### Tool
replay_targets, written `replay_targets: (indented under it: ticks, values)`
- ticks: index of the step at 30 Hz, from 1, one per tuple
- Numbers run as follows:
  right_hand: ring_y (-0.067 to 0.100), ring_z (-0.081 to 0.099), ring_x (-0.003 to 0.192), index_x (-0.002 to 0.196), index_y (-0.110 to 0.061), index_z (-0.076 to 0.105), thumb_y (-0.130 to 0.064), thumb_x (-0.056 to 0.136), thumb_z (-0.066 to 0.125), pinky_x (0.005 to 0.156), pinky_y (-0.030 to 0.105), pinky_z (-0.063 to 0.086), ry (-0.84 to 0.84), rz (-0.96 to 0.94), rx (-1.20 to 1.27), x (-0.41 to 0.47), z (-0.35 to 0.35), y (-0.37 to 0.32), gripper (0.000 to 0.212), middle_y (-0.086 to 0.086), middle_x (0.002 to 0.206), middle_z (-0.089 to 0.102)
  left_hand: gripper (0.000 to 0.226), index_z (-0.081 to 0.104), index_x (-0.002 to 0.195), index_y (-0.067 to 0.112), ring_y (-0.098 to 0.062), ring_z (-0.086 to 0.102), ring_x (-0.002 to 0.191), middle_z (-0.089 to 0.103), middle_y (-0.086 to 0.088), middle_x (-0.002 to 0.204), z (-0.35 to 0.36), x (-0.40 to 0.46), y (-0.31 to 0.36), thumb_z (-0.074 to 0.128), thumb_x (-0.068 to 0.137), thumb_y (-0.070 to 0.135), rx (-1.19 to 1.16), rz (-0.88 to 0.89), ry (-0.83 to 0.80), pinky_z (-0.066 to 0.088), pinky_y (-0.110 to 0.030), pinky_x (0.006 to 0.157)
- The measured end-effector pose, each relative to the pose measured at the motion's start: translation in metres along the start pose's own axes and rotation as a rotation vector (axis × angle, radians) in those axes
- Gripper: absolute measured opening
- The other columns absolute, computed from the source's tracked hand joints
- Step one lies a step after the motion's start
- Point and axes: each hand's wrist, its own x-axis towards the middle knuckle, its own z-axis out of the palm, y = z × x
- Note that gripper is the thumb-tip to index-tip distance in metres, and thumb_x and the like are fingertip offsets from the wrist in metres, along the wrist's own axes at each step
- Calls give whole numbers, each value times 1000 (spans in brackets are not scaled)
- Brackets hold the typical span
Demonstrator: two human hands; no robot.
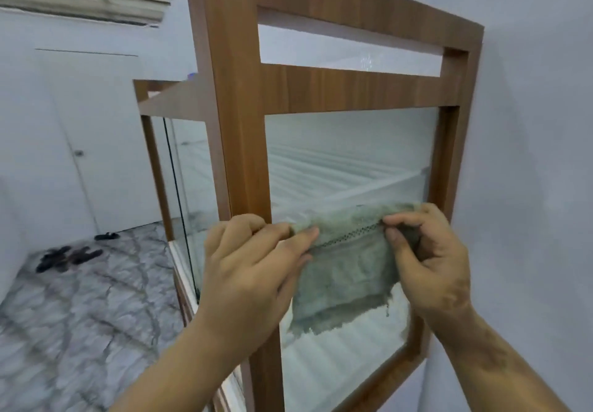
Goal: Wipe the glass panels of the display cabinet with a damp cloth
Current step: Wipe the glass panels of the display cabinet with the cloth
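A grey-green cloth [346,267] hangs stretched between the left hand [253,270] and right hand [430,260], both pinching its top edge, against the glass panel [353,161] of the wooden cabinet [244,122], wall [529,155] right, sandals [67,256] far left on the floor.

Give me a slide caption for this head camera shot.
Both hands, left and right, stretch a grey cloth before the cabinet's side glass panel.

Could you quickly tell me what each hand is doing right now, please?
Left hand: closed, pinching the cloth's left end.
Right hand: closed, pinching the cloth's right end.
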Motion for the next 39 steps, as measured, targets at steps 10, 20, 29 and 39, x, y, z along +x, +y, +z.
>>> replay_targets:
  ticks: [10, 20, 29, 39]
  values:
    - [7, 47, 127, 141, -2, 56, -27, 78, 87, 109, 21, 42, -26, -226, -28, 73, 42, 33, 75, 8, 130, 45, 34, 73, 127, 16, -29, 54, 119, 73, -1, 113, 26, 49, -20, 75, 93, 12, 555, 18, 73, 34, -48, 94]
    - [35, 39, 125, 135, -13, 69, -34, 101, 60, 100, 48, 34, 232, -595, -446, 87, 78, 66, 40, 17, 142, 38, 41, 61, 141, 27, -28, 40, 137, 61, -4, 141, 38, 61, -11, 57, 103, 42, 933, -154, 38, 30, -47, 105]
    - [38, 7, 159, 165, -30, 19, -62, 99, 43, 128, 54, 6, -156, -528, -431, 66, 95, 51, 76, 19, 171, 12, 52, 51, 150, 13, -30, 34, 150, 44, -11, 157, 32, 54, -5, 54, 100, 28, 797, -234, 62, 24, -41, 121]
    - [49, -3, 157, 165, -37, 11, -65, 101, 30, 121, 72, -6, -154, -408, -492, 77, 111, 18, 73, 12, 173, -4, 69, 38, 153, -2, -43, 6, 158, 10, -29, 166, 25, 41, -5, 66, 91, 12, 425, -342, 35, 10, -45, 130]
